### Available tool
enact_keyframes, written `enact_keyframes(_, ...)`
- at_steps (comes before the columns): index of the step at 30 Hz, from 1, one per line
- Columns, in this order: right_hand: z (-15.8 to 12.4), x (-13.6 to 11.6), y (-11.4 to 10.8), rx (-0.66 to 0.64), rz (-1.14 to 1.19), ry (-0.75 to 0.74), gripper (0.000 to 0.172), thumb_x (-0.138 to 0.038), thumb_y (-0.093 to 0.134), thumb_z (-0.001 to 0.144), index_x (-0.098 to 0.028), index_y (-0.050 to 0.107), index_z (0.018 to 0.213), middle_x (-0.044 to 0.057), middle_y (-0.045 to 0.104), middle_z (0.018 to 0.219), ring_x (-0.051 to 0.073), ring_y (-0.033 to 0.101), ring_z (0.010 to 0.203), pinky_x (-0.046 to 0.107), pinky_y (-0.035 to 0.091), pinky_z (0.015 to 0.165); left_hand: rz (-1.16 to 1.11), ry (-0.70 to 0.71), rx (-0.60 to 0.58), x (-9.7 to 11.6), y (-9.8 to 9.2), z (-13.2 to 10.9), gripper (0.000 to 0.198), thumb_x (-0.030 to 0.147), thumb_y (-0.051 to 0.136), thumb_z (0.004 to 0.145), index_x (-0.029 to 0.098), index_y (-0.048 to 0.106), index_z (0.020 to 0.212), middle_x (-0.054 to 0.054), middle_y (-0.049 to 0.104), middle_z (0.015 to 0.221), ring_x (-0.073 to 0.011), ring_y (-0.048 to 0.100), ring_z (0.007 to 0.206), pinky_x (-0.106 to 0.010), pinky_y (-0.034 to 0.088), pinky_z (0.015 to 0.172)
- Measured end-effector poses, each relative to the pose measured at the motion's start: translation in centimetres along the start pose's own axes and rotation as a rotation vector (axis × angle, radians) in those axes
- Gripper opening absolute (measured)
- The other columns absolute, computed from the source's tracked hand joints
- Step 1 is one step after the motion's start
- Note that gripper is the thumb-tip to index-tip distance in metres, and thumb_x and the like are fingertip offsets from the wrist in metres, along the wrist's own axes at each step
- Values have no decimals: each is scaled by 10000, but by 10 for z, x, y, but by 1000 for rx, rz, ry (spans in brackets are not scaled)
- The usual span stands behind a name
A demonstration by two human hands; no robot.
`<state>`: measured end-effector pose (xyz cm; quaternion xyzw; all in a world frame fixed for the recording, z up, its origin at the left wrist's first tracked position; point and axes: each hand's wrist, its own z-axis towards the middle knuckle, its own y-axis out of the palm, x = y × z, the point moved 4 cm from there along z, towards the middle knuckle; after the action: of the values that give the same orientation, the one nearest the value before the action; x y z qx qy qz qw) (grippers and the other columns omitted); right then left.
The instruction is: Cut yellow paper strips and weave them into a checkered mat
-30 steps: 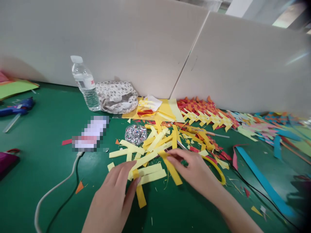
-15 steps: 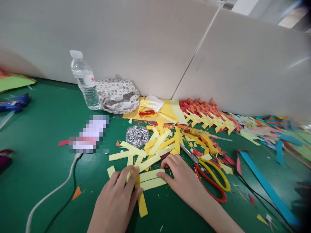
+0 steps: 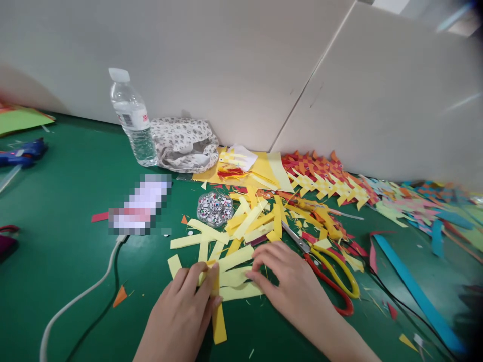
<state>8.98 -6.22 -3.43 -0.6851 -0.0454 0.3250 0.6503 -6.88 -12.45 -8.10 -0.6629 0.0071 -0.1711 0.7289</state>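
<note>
Wide green table [image 3: 68,181] fills the view, backed by white boards [image 3: 234,65] standing along its far edge. Over on the right a long row of woven paper shapes [image 3: 328,181] lies against the boards, and a blue paper strip [image 3: 411,289] stretches across the table near them. A white cable [image 3: 75,301] curls in from the near left. A water bottle [image 3: 134,120] stands upright at the back, with a patterned cloth pouch [image 3: 184,146] just beside it. Red and yellow scissors [image 3: 334,274] lie flat just right of the right hand [image 3: 294,286], whose fingers are spread and lie flat on the pale yellow strips [image 3: 236,276] in the near middle of the table. The left hand [image 3: 177,317] has its grip closed, pinching the top of a darker yellow strip [image 3: 219,324] that runs toward the near edge and crosses the pale ones. Loose strips pile up behind them, and a small dish of googly eyes [image 3: 215,207] sits just beyond the pile.
</note>
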Motion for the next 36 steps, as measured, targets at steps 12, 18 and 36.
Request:
enact_keyframes(12, 2, -49, 16, -181, 338, -85, 85, -207, 526, 796, -207, 486, 721, -19, 590, 780, 144, 528, 799, 261, 396, 744, -95, -75, -6, -3, -8, -1, 329, 184, 456, 792, 236, 520, 1111, -54, 589, 1040, -218, 543, 886, -312, 478, 685)
enact_keyframes(18, -2, -42, 10, -193, 309, -135, 108, -337, 499, 828, -235, 532, 825, -3, 603, 899, 150, 538, 860, 255, 412, 763, -128, -102, -9, -4, -12, 0, 403, 57, 448, 702, 249, 549, 1041, -33, 597, 1044, -215, 546, 900, -310, 476, 693)
enact_keyframes(36, 11, 39, -36, 327, 201, 275, 246, -352, 502, 799, -193, 567, 974, 19, 605, 662, 168, 599, 617, 257, 474, 541, -124, -111, 80, -5, -13, 2, 232, 164, 402, 822, 238, 581, 949, -31, 622, 966, -202, 562, 839, -284, 481, 646)
